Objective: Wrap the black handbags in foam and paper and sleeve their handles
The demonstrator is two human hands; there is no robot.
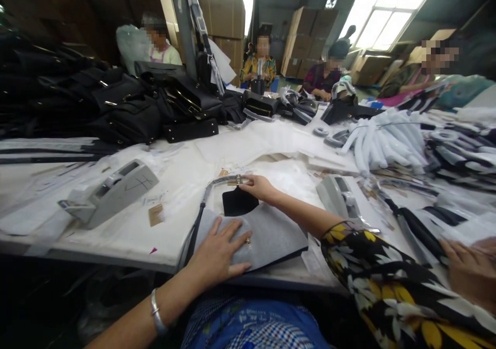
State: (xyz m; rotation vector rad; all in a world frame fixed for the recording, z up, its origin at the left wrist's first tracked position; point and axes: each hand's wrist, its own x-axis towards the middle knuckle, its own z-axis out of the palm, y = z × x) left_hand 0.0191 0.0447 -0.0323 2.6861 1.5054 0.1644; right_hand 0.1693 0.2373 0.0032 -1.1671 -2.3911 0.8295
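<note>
My left hand, a silver bracelet on its wrist, lies flat with fingers spread on a grey cover wrapped over a black bag at the table's near edge. My right hand, on an arm with a floral sleeve, reaches over the bag and pinches the bag strap near its gold fitting. The strap curves left and down along the cover's side. Part of the bag shows as a black patch between my hands.
Two grey tape dispensers flank the bag. Black handbags are piled at the back left, white-wrapped handles at the right. Another person's hand rests at the far right. Several people sit across the table.
</note>
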